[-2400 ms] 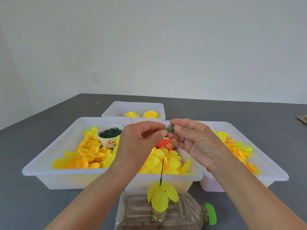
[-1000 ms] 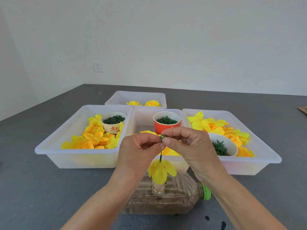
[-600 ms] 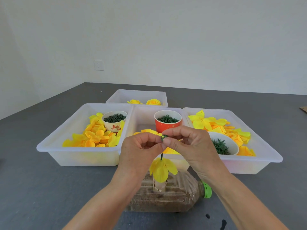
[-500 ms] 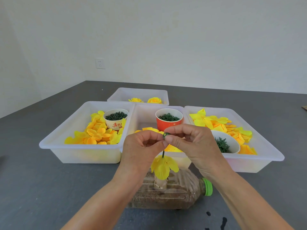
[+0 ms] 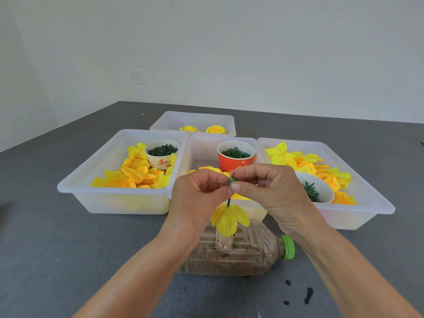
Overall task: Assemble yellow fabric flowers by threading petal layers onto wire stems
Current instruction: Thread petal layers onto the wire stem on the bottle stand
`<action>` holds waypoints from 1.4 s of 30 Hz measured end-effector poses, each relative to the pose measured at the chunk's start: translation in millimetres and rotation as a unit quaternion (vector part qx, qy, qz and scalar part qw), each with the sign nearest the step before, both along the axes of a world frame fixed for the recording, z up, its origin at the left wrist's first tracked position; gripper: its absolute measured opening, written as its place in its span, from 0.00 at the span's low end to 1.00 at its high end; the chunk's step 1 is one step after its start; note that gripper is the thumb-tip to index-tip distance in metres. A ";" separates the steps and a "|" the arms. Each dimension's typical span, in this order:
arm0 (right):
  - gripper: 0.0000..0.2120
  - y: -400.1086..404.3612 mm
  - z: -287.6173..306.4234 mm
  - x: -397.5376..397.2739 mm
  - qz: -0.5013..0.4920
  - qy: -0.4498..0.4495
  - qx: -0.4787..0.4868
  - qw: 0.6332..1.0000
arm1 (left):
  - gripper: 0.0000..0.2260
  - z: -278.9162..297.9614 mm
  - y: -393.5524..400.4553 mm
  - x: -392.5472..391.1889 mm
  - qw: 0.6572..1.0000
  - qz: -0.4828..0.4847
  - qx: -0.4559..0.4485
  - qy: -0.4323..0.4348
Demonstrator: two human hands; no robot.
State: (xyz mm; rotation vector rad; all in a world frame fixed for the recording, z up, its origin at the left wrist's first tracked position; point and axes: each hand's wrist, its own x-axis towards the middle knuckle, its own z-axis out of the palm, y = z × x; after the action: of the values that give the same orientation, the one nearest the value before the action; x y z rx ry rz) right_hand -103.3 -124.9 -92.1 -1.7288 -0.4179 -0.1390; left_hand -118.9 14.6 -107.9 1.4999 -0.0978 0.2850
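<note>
- The left hand (image 5: 197, 198) and right hand (image 5: 266, 191) meet fingertip to fingertip above the bottle (image 5: 231, 251), both pinching a small green ring (image 5: 231, 181) at the top of the wire stem (image 5: 229, 202).
- The stem stands upright from a hole in the bottle, which lies on its side near the front edge of the tabletop (image 5: 57, 237), green cap (image 5: 288, 246) pointing right.
- 1 yellow petal layer (image 5: 228, 218) already sits on the stem, below the hands.
- Behind the bottle, 3 white trays stand side by side: the left tray (image 5: 114, 198) holds yellow petals and a white cup (image 5: 161, 154) of green pieces, the middle tray (image 5: 202, 145) a red cup (image 5: 235, 157), the right tray (image 5: 358, 214) petals and a white bowl (image 5: 315, 191).
- A 4th tray (image 5: 195, 118) further back holds 2 finished flowers (image 5: 215, 129).
</note>
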 end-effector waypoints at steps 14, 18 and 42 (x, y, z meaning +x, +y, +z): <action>0.12 1.7 4.6 -0.6 0.021 -0.025 -0.001 0.999 | 0.07 -1.5 2.0 -0.2 1.000 -0.012 0.007 -0.006; 0.13 2.2 5.9 0.6 0.016 -0.042 0.003 0.999 | 0.07 -2.9 2.6 0.1 1.000 -0.017 0.017 -0.008; 0.09 3.8 2.0 5.6 0.008 -0.053 -0.027 0.998 | 0.04 -4.9 2.2 1.5 1.000 -0.025 0.004 -0.013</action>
State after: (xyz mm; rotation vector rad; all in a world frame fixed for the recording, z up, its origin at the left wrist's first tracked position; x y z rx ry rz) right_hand -97.7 -121.1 -90.1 -1.7753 -0.5186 -0.2104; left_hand -117.4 16.8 -112.8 1.4999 -0.1578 0.2639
